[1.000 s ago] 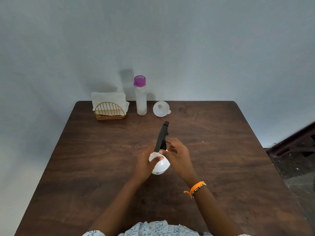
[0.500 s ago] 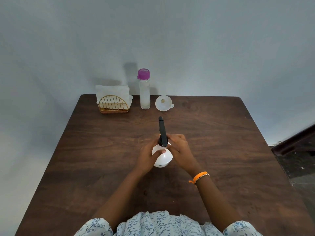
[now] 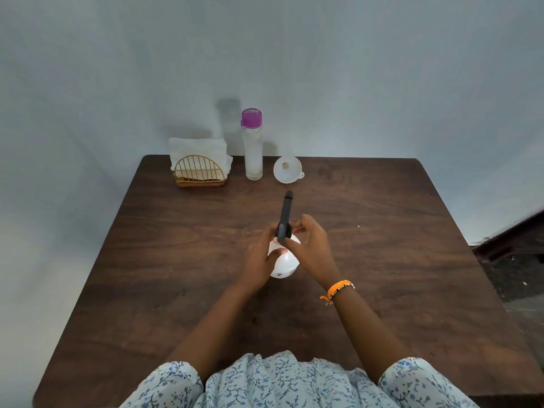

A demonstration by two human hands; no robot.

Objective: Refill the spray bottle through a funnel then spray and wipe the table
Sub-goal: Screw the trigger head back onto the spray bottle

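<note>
1. Here, a round white plastic spray bottle point(image 3: 284, 265) is standing near the middle of the dark brown wooden counter point(image 3: 382, 260).
2. The left hand point(image 3: 259, 260) is gripping its white body, fingers curled round it.
3. The right hand point(image 3: 309, 248) is curling its fingers about the collar of the black spray head point(image 3: 285, 219), whose nozzle is pointing away toward the wall.
4. At the far edge, a white plastic funnel point(image 3: 288, 169) is lying just beside a tall clear bottle with a purple cap point(image 3: 253, 145).
5. Left of these, white napkins point(image 3: 197, 148) are standing in a gold wire holder point(image 3: 200, 172).
</note>
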